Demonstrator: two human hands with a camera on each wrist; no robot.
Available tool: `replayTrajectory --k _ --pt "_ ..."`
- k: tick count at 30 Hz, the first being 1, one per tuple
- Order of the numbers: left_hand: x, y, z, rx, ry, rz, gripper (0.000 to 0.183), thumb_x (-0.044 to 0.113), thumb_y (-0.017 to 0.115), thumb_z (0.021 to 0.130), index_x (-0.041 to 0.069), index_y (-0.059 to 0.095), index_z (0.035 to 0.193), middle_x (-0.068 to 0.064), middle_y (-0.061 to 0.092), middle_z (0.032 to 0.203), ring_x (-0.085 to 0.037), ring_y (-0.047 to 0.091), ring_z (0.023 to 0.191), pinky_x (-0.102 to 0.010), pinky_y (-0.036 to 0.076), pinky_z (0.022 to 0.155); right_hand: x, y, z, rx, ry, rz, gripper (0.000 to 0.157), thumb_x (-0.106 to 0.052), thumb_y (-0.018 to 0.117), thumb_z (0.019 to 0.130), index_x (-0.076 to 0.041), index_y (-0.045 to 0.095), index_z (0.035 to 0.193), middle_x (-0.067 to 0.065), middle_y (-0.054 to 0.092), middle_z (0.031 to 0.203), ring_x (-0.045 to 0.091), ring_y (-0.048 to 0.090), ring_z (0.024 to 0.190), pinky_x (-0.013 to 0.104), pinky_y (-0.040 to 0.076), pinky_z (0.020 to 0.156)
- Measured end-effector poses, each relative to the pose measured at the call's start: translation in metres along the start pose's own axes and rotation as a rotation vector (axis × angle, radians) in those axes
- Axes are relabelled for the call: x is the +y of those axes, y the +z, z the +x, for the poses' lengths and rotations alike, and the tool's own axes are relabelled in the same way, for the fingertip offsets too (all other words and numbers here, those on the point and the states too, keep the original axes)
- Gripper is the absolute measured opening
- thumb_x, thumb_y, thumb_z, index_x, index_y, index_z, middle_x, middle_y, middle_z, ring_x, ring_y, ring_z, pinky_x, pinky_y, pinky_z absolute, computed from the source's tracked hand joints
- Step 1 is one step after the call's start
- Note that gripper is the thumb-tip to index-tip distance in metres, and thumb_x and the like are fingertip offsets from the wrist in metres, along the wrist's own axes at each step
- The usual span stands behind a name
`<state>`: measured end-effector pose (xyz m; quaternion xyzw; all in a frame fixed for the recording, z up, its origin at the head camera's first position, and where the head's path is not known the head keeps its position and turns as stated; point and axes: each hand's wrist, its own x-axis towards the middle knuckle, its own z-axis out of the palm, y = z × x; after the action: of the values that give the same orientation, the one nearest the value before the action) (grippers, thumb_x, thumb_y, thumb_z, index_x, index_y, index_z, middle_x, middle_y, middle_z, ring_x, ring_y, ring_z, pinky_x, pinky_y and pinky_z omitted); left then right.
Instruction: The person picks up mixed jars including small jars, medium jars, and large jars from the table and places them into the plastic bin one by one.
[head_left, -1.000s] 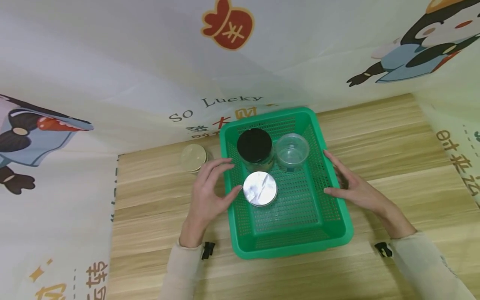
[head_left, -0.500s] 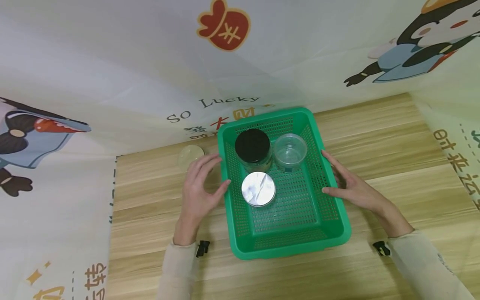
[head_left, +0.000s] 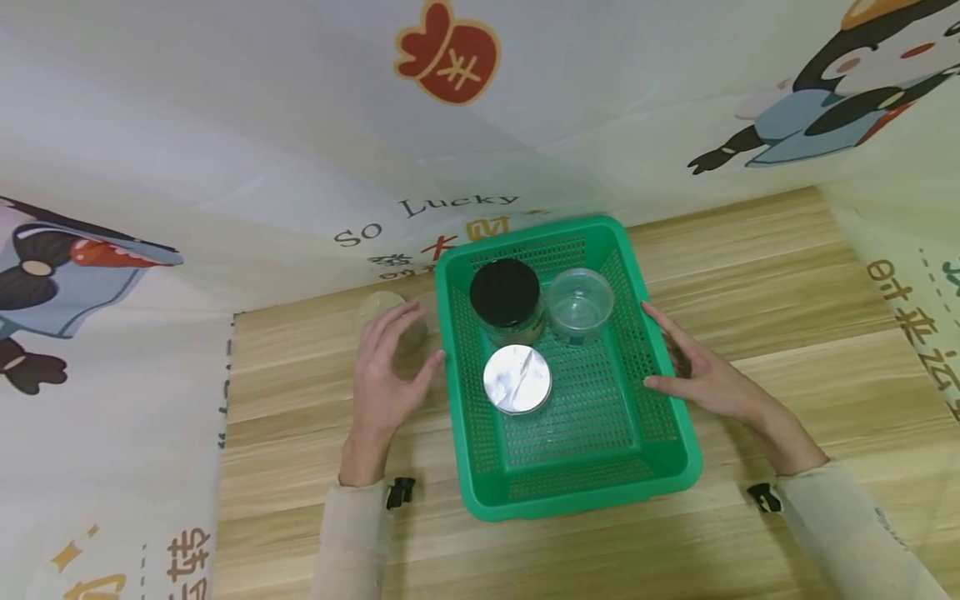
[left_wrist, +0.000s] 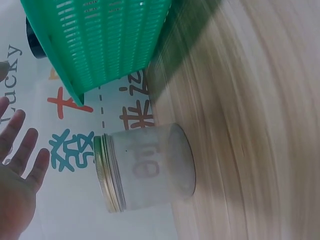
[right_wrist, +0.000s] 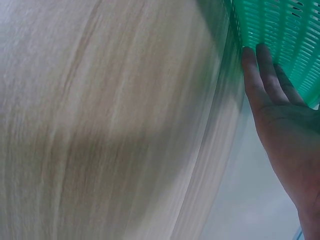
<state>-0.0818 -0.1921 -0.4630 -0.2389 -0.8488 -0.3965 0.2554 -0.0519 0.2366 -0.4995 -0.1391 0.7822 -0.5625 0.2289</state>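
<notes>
A green plastic basket (head_left: 581, 500) stands on the wooden table. Inside it are a jar with a black lid (head_left: 506, 292), a clear round tub (head_left: 580, 304) and a container with a shiny silver top (head_left: 517, 379). My left hand (head_left: 386, 383) is held with spread fingers beside the basket's left rim, its thumb tip close to it. Behind those fingers stands a clear jar with a gold lid (left_wrist: 145, 167), partly hidden in the head view. At the right side, my right hand (head_left: 708, 375) touches the basket, its straight fingers (right_wrist: 270, 75) against the perforated outer wall.
A printed cloth backdrop (head_left: 300, 125) rises behind the table and at both sides. The wood tabletop (head_left: 765, 275) extends to the right of the basket. A small black clip-like piece (head_left: 401, 492) shows at each wrist.
My left hand has moved left, from over the basket's left rim to just outside it, towards the gold-lidded jar. The right hand stays at the basket's right side; the basket stands still.
</notes>
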Motion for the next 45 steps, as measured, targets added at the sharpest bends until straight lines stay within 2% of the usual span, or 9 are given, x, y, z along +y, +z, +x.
replayTrajectory --k 7,17,24,29,36,45 --pt "-0.004 0.0 -0.001 -0.004 -0.025 0.01 0.053 0.019 0.078 0.078 0.0 0.064 0.125 -0.016 0.061 0.132 -0.034 0.053 0.125 -0.046 0.037 0.109 0.001 -0.001 -0.001 0.004 0.006 -0.004 0.091 -0.017 0.065 0.096 -0.045 0.003 0.157 0.023 0.026 0.159 0.045 0.032 0.14 0.073 0.025 0.104" --pt "-0.01 -0.007 -0.002 0.015 -0.056 0.036 0.052 0.014 0.078 0.076 0.0 0.064 0.124 -0.019 0.06 0.132 -0.036 0.052 0.125 -0.046 0.037 0.108 0.0 0.001 0.0 0.009 -0.004 0.005 0.091 -0.016 0.065 0.096 -0.044 0.003 0.158 0.023 0.028 0.158 0.045 0.035 0.138 0.071 0.028 0.103" --pt "-0.017 -0.011 -0.004 0.002 -0.097 0.051 0.055 0.019 0.08 0.077 0.001 0.064 0.127 -0.017 0.059 0.136 -0.033 0.05 0.128 -0.045 0.035 0.11 0.0 0.001 0.0 0.005 0.006 0.008 0.091 -0.017 0.064 0.096 -0.045 0.003 0.157 0.023 0.026 0.158 0.045 0.033 0.139 0.072 0.027 0.104" --pt "-0.019 -0.011 -0.006 -0.002 -0.128 0.051 0.056 0.016 0.081 0.076 0.002 0.063 0.127 -0.015 0.058 0.136 -0.034 0.049 0.128 -0.045 0.034 0.11 0.001 0.001 0.0 0.005 0.005 0.001 0.092 -0.016 0.064 0.096 -0.045 0.002 0.157 0.025 0.027 0.158 0.046 0.034 0.139 0.072 0.027 0.103" --pt "-0.023 -0.013 -0.005 -0.002 -0.157 0.07 0.056 0.016 0.081 0.077 0.004 0.063 0.129 -0.013 0.057 0.138 -0.031 0.048 0.13 -0.046 0.034 0.11 0.0 0.0 0.003 0.004 -0.017 0.006 0.092 -0.015 0.065 0.096 -0.043 0.003 0.158 0.025 0.029 0.156 0.046 0.038 0.135 0.069 0.035 0.1" --pt "-0.029 -0.014 -0.006 -0.012 -0.191 0.088 0.057 0.016 0.08 0.077 0.005 0.063 0.129 -0.012 0.056 0.14 -0.03 0.047 0.132 -0.047 0.032 0.111 0.002 0.002 0.0 0.02 -0.026 -0.01 0.093 -0.013 0.065 0.095 -0.041 0.004 0.158 0.027 0.033 0.154 0.046 0.041 0.133 0.069 0.036 0.098"
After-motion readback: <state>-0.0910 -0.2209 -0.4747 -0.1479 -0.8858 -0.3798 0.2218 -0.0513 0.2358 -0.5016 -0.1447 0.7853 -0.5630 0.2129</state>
